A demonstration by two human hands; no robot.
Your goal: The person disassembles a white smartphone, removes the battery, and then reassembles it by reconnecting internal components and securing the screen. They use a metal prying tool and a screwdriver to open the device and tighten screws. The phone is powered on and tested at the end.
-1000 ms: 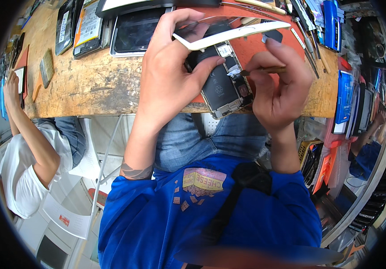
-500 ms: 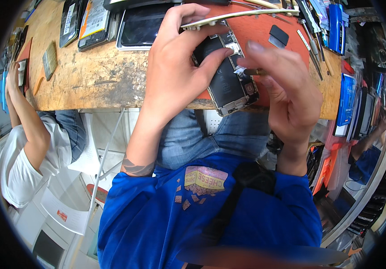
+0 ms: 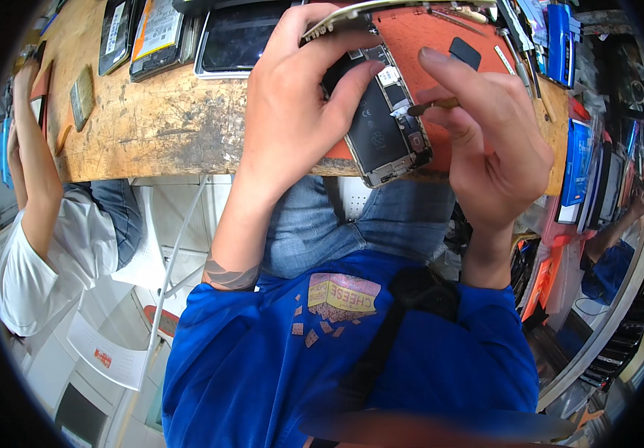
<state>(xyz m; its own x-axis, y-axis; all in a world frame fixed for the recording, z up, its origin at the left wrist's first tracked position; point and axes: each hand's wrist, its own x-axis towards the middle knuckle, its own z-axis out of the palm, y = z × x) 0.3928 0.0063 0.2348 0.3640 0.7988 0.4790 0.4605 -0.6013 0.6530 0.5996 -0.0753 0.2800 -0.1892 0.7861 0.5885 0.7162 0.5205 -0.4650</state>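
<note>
An opened smartphone [image 3: 376, 134] lies tilted over the front edge of the red mat, its black battery and inner boards showing. My left hand [image 3: 288, 108] is closed on it. The thumb presses on the inside near the battery's upper edge, while the fingers prop up the phone's lifted screen panel [image 3: 382, 9], seen edge-on. My right hand [image 3: 497, 142] pinches a thin tool [image 3: 441, 104] with a brownish shaft and a dark tip; its exact kind is unclear. The tip is beside a small whitish piece [image 3: 398, 112] along the battery's right side.
A red mat [image 3: 419, 37] covers part of the worn wooden bench [image 3: 165, 112]. Phones [image 3: 236, 41] and a battery pack [image 3: 159, 30] sit at the back left, near a brush [image 3: 82, 97]. Long tools [image 3: 520, 60] lie at the right. Another person [image 3: 45, 224] sits at the left.
My right hand has shifted slightly right, and more of the tool shows between its fingers. The screen panel has risen a little toward the top of the view. The other person's arms have moved up.
</note>
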